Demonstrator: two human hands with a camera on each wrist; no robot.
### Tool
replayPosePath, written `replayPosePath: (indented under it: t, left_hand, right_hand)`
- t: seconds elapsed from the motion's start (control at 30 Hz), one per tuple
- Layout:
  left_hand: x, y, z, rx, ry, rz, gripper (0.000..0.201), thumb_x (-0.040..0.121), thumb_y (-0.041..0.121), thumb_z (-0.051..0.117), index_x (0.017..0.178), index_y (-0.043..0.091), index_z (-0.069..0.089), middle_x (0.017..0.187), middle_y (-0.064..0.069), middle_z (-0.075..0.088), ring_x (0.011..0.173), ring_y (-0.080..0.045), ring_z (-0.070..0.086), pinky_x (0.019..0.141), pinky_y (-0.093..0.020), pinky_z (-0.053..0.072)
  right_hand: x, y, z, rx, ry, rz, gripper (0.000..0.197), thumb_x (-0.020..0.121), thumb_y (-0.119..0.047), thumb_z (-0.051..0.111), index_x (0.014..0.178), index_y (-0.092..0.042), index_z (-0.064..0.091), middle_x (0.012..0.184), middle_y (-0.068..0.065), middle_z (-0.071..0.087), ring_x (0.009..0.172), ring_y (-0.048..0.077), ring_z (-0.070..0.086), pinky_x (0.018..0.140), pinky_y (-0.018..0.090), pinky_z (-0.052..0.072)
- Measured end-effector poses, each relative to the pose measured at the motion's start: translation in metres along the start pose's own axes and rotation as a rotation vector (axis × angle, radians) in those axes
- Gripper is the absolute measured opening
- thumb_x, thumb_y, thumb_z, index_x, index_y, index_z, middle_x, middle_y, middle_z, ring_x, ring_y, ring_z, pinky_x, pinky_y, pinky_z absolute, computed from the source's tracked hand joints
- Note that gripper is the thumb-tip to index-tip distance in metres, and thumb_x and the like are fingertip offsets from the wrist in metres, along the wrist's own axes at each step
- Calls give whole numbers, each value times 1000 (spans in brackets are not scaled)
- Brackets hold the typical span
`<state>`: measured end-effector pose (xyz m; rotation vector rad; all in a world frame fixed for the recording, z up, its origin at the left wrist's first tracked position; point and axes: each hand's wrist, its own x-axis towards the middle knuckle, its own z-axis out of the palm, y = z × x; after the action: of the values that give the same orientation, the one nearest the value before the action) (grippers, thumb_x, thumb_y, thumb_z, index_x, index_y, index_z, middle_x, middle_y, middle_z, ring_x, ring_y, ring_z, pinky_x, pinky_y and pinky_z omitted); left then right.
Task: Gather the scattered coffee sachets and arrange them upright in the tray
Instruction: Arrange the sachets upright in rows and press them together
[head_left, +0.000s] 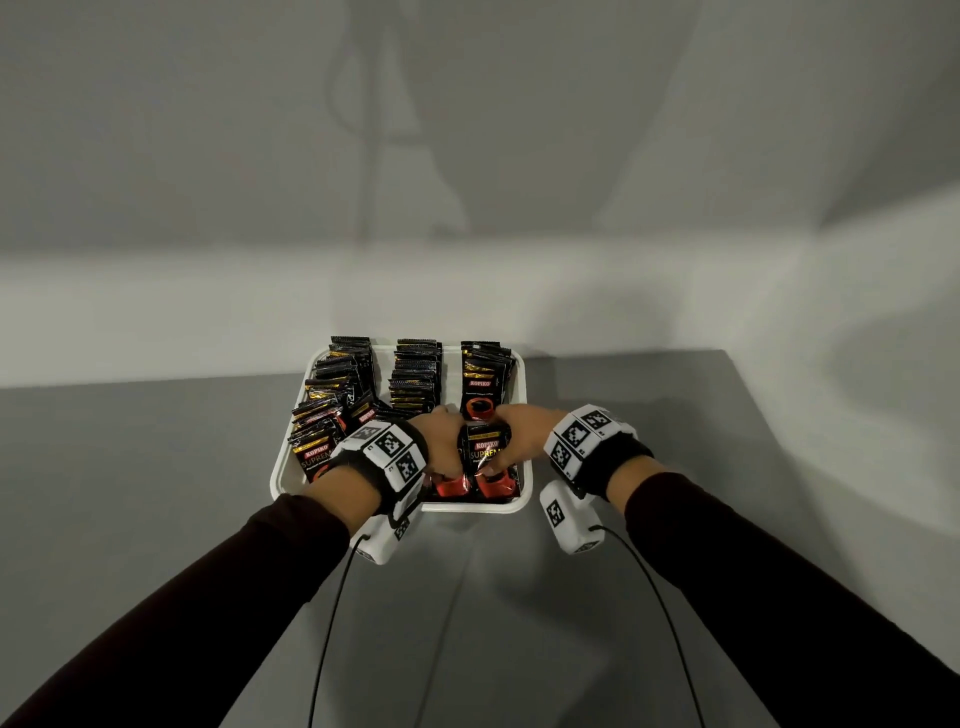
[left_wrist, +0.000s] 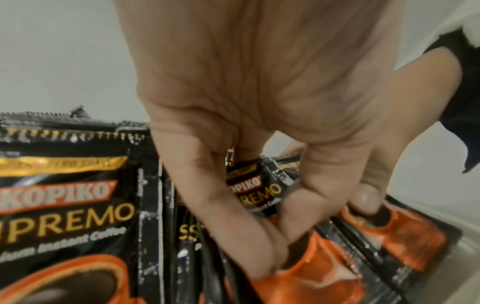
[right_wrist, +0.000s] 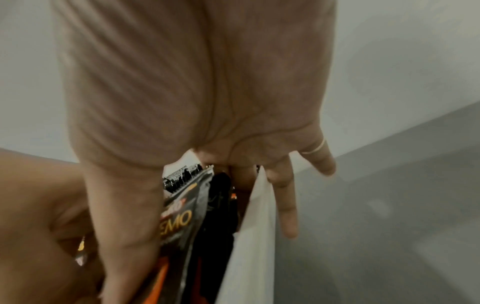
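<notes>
A white tray (head_left: 524, 501) sits on the grey table, holding black Kopiko coffee sachets that stand in three rows: left (head_left: 332, 410), middle (head_left: 415, 379), right (head_left: 483, 374). Both hands are inside the tray's front right part. My left hand (head_left: 441, 441) and right hand (head_left: 519, 441) grip one bundle of sachets (head_left: 485, 452) from either side. In the left wrist view the left hand (left_wrist: 311, 232) pinches sachets (left_wrist: 324, 277) printed with orange cups. In the right wrist view the right hand (right_wrist: 187, 197) has its thumb on a sachet (right_wrist: 179, 222), and two fingers hang outside the tray wall (right_wrist: 254, 246).
The grey table (head_left: 675, 405) ends at a far edge just behind the tray, with a pale wall (head_left: 467, 156) beyond. Two black cables (head_left: 332, 623) trail from the wrist cameras toward me over the near table. Bare table surface lies on both sides of the tray.
</notes>
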<state>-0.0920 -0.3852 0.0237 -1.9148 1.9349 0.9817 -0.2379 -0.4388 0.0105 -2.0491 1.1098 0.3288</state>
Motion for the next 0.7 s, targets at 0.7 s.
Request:
replayPosePath:
  t: [0.7]
  left_hand:
    - [3, -16, 10, -280, -53, 97, 61, 88, 1, 48, 141, 17, 24, 96, -13, 65, 66, -24, 68, 61, -39, 57]
  right_hand:
    - [-12, 5, 8, 411, 188, 39, 54, 69, -17, 79, 117, -15, 55, 109, 3, 63, 92, 17, 62, 79, 24, 50]
